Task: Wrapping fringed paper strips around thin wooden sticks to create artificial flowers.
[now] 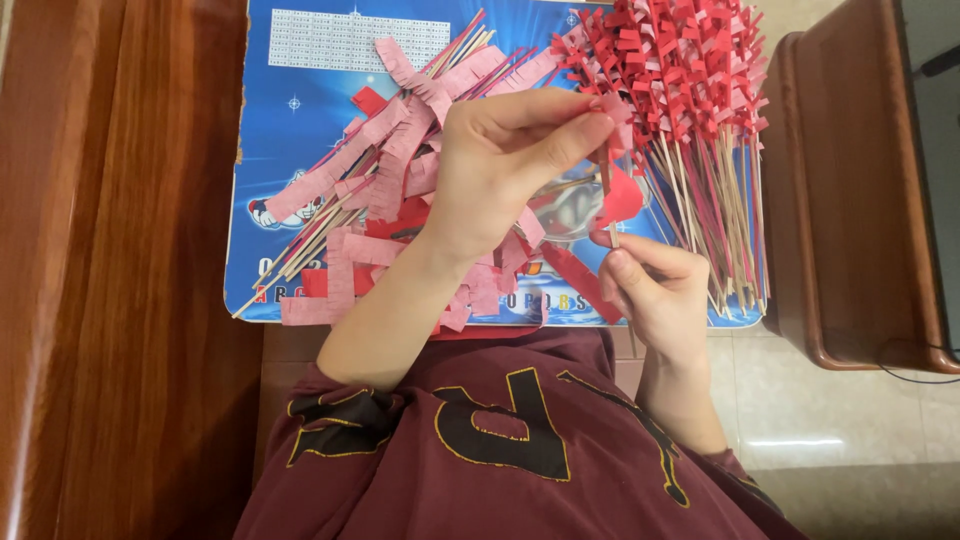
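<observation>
Head cam looks straight down at a blue printed board (300, 110) covered in craft bits. Looks like the wrapping step is in hand — the left hand (500, 160) reaches across with thumb and fingers pinched shut on the top of a red paper strip (620, 198), while the right hand (655, 285) is closed around the lower end of a thin wooden stick (614, 236), pinching it between thumb and forefinger. The strip sits right at the stick, between the two hands, just over the middle of the board.

My guess is the next bit needs the right fingers to roll the stick while the left keeps the paper taut, so the fringe winds on evenly — easy to tear if pulled hard.

Left wrist is bent inward, forearm angled up from the maroon shirt (500, 450); right forearm comes up nearly straight. Finished red-topped sticks (690, 90) are piled to the right, pink fringed strips (390, 150) and loose sticks to the left.
</observation>
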